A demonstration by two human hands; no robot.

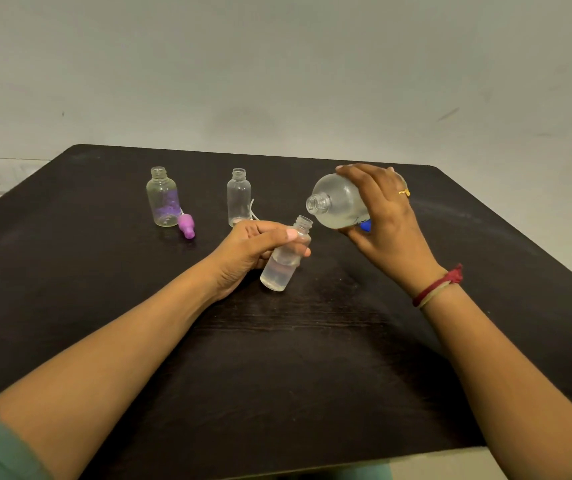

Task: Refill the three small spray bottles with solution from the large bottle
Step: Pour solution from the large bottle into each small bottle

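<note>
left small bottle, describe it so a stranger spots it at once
On the dark table, two small open bottles stand toward the far edge. The left bottle, unlike the clear bottle beside it, shows purple through its wall, with a purple spray cap lying at its base.

Soft, even indoor light; faint shadows on the dark table (pixel 312 358); wide-angle bending at the edges; slightly soft focus.

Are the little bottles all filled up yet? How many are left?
Done: the tops are off all three. In hand: the left hand holds a small bottle, partly filled with clear liquid, while the right hand tips the large bottle toward it. Left: the far-left bottle and the middle bottle stand open and look empty; the purple spray top lies beside one.
</note>
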